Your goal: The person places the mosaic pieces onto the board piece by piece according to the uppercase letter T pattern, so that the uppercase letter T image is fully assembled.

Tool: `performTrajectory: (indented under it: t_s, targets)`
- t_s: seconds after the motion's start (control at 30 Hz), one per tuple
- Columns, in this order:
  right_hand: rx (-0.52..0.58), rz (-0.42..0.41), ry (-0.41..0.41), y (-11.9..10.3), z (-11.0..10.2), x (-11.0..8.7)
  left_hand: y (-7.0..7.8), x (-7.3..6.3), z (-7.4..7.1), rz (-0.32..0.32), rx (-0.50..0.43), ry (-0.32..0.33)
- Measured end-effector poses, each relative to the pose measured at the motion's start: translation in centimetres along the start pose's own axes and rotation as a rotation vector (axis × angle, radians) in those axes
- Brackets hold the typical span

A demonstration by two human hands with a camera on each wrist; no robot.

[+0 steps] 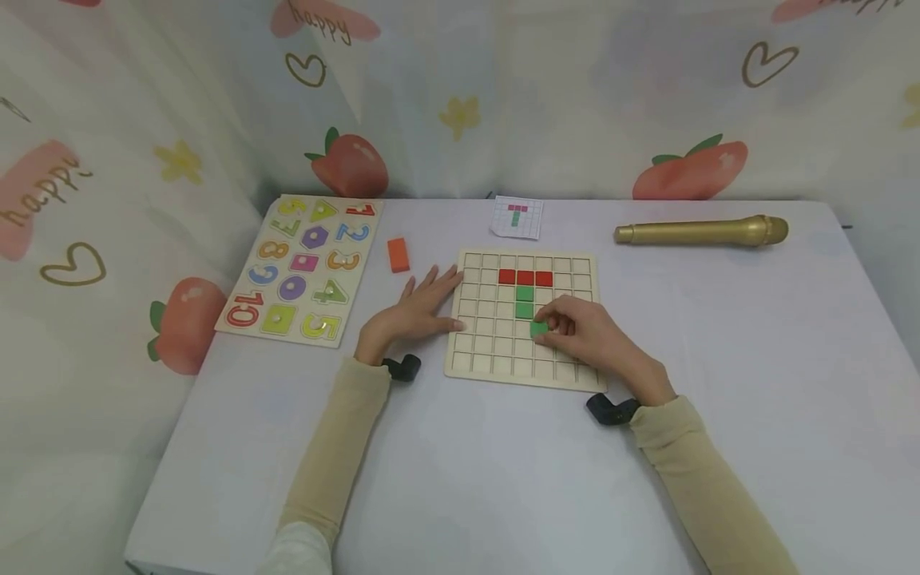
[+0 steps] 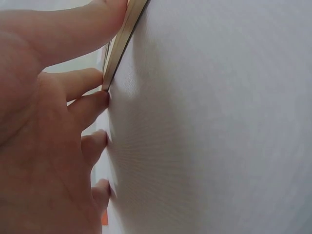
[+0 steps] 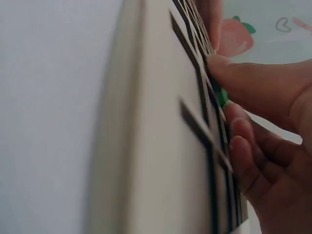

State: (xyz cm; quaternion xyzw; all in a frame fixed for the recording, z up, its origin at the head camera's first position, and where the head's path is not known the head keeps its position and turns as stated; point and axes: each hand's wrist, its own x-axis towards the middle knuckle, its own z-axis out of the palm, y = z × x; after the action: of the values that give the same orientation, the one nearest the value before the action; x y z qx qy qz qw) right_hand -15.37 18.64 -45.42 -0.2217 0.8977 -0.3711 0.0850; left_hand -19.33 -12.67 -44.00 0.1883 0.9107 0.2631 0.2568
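Note:
A wooden grid board [image 1: 484, 346] lies in the middle of the table. On it are a row of red square tiles [image 1: 525, 278] and, below the middle one, two green tiles [image 1: 525, 302] in a column. My right hand [image 1: 592, 335] pinches another green tile [image 1: 539, 328] between thumb and fingers, low over the board just below that column. In the right wrist view, this green tile [image 3: 223, 96] is mostly hidden by the thumb. With fingers spread, my left hand [image 1: 417, 310] touches the board's left edge, thumb and fingertips against it; the left wrist view shows the board's edge [image 2: 119, 53].
A paper card [image 1: 517, 218] with a drawn T pattern lies behind the board. To the left are an orange block [image 1: 398, 255] and a number puzzle board [image 1: 302, 271]. A gold microphone [image 1: 700, 231] lies at the back right, near the patterned curtain [image 1: 561, 104].

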Motion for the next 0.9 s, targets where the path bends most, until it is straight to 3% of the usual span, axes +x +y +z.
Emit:
performTrajectory:
  t_s: [0.13, 0.63, 0.8, 0.9]
  targets:
    - [-0.026, -0.001, -0.029, -0.3, -0.3, -0.2, -0.1, 0.1, 0.2, 0.006, 0.006, 0.000]
    - [-0.075, -0.008, 0.004, -2.4, 0.6, 0.0, 0.7, 0.0, 0.4, 0.019, 0.029, -0.005]
    - [-0.081, -0.005, -0.005, -2.5, -1.1, -0.1, 0.7, 0.1, -0.6, 0.005, 0.064, -0.002]
    - [-0.161, -0.018, 0.073, -2.2, -3.1, -0.1, 0.8, 0.2, -1.8, 0.006, 0.085, 0.088]
